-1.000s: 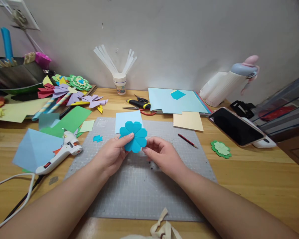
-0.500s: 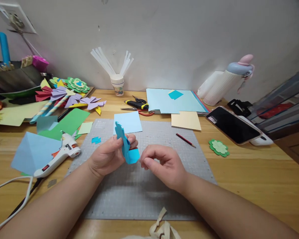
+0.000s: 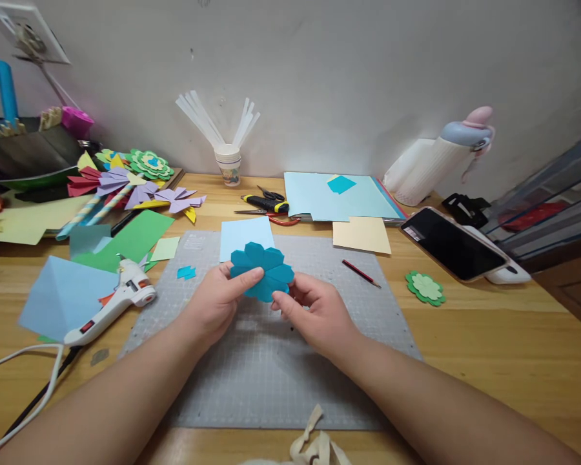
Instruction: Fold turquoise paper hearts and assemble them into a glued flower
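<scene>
A blue paper flower [image 3: 266, 261] with several rounded petals and fold creases is held above the grey cutting mat [image 3: 271, 381]. My left hand [image 3: 217, 297] pinches it from the left, thumb on the front near its centre and the other fingers behind. At the flower's lower right edge, my right hand [image 3: 319, 310] has thumb and fingers closed on a petal. Small blue paper scraps [image 3: 186, 272] lie on the mat to the left. Behind the flower is a light blue paper sheet [image 3: 244, 232].
A white glue gun [image 3: 111, 307] with its cord lies at left beside green paper [image 3: 126, 248]. Scissors and a yellow-black cutter [image 3: 266, 203] lie at the back. To the right are a pencil [image 3: 361, 273], a green paper flower [image 3: 425, 287] and a phone [image 3: 452, 242].
The flower has turned from partly folded and edge-on to spread flat, facing the camera. My right hand, earlier beside it, now grips its edge.
</scene>
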Demonstrator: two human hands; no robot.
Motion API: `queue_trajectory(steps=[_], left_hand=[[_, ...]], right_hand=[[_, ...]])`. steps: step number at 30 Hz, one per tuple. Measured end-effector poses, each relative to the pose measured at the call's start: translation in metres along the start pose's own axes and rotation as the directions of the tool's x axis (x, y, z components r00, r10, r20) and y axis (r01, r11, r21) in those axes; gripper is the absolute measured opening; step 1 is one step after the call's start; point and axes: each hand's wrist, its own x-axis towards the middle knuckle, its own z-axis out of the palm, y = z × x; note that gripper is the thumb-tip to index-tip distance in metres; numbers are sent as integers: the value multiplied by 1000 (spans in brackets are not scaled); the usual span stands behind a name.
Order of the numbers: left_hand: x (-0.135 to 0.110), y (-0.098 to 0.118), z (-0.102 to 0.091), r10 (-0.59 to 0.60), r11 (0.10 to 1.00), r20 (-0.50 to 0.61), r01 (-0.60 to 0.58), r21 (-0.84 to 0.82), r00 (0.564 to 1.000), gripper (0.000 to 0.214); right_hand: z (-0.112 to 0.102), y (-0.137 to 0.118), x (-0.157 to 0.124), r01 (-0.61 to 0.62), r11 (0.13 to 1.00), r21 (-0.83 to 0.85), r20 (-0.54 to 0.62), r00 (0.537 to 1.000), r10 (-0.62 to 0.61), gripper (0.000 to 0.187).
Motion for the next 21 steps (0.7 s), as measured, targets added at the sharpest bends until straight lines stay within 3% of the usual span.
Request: queue_trajectory(steps=[4, 10, 21], left_hand=[[0, -1, 1, -1, 999, -56, 3, 39, 998, 20], [0, -3, 0, 5, 997, -35, -2, 81, 999, 19], [-4, 1, 2, -76, 989, 177, 51, 141, 981, 26]], right_hand=[[0, 1, 1, -21, 997, 76, 7, 1000, 21, 18], [1, 2, 4, -64, 985, 158, 20, 998, 61, 18], [0, 4, 8, -216, 948, 236, 37, 976, 213, 31]])
